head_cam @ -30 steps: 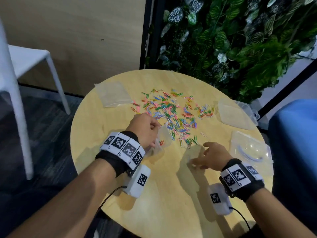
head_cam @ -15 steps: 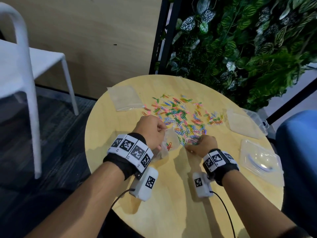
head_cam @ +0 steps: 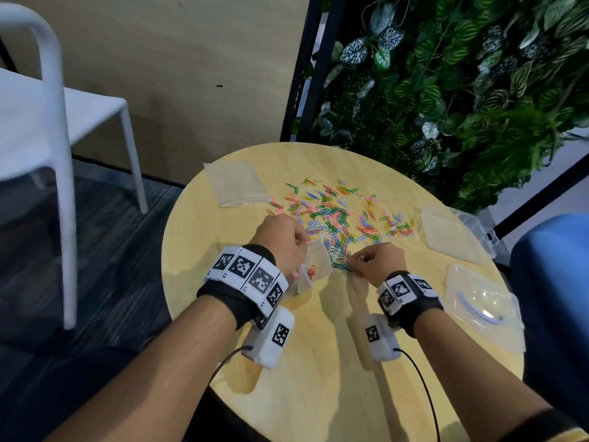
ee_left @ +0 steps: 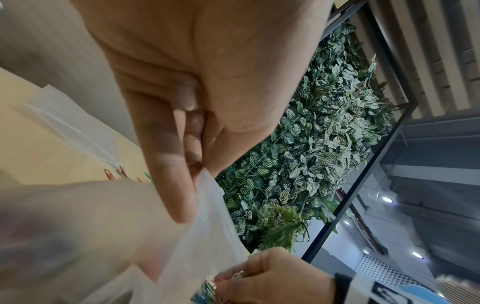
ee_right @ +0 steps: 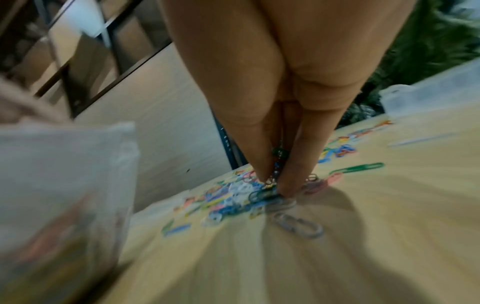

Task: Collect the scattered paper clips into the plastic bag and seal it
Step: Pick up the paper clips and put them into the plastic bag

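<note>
Coloured paper clips (head_cam: 338,212) lie scattered across the far half of the round wooden table (head_cam: 318,362). My left hand (head_cam: 283,240) pinches the rim of a clear plastic bag (head_cam: 314,266) and holds its mouth up, with a few orange clips inside. In the left wrist view the fingers (ee_left: 171,164) pinch the bag (ee_left: 202,236) film. My right hand (head_cam: 374,261) is just right of the bag's mouth, pinching a bunch of paper clips (ee_right: 276,170) at the near edge of the pile (ee_right: 233,201). The bag (ee_right: 59,185) shows blurred at left there.
An empty clear bag (head_cam: 237,185) lies at the table's far left. Another bag (head_cam: 449,237) lies on a plastic box at the right, and a clear lid (head_cam: 481,304) sits near the right edge. A white chair (head_cam: 47,122) stands left; a plant wall (head_cam: 462,74) rises behind.
My right hand moved from the bare table up and left into the near edge of the pile and closed on a bunch of clips. The left hand kept holding the bag.
</note>
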Demonstrator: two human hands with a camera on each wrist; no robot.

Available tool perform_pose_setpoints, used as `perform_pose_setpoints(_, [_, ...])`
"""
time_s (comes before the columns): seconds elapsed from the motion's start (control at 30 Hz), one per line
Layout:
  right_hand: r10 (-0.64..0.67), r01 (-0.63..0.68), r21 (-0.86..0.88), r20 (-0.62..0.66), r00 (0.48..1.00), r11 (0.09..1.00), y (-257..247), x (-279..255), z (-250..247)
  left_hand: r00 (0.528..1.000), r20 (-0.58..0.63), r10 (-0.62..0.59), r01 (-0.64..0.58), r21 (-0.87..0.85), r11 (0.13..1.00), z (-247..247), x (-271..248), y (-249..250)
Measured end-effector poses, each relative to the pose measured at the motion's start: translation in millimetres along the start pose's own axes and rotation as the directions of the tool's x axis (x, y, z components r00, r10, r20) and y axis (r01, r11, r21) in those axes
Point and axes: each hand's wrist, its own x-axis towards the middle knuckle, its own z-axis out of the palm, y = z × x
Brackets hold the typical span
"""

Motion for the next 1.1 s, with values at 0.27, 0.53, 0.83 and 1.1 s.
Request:
perform_pose_setpoints(0.27, [-0.018,-0.283,0.914,0.301,0.953,0.29,-4.3,-32.2,-34.5,0.997,0.025,-0.074,0.073,0.024,0.997,9.1,-0.7,3.8])
perform_pose_setpoints(0.53, [-0.156,-0.289,0.857,0.384,0.91,0.426,-33.9,-62.2,-9.2,0.999,0.029,-0.034,0.036,-0.062,0.997,23.8,-1.6,13.8])
perform_pose_setpoints(0.83, [-0.376,0.362,0.235,0.017,0.927,0.902,-29.5,-61.5,-3.8,0.998,0.063,-0.022,0.03,-0.133,0.991,35.9,1.3,12.4])
perform_pose_setpoints(1.1, [-0.49,0.408,0.454,0.074,0.869,0.792,-23.2,-56.9,-35.5,1.0,-0.006,-0.013,0.012,-0.126,0.992,19.5,2.6,4.6])
